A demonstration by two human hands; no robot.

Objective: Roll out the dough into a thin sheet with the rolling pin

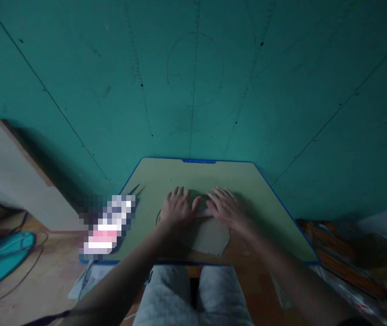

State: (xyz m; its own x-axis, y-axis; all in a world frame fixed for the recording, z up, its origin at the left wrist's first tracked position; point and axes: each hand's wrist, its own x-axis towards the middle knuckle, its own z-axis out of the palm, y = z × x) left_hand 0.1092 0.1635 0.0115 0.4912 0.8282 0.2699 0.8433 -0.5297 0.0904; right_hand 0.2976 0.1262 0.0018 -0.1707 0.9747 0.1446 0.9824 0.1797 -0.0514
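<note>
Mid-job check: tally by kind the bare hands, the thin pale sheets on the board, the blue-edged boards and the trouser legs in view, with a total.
Left hand and right hand: 2 hands
Thin pale sheet: 1
Blue-edged board: 1
Trouser legs: 2
Total: 6

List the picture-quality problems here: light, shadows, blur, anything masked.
Head view: dim light, with the green wall darkening toward the upper corners; a soft shadow on the board to the right of the right hand; coarse pixel blocks over the board's left side, hiding detail; fine edges of the pale sheet look slightly soft.
</note>
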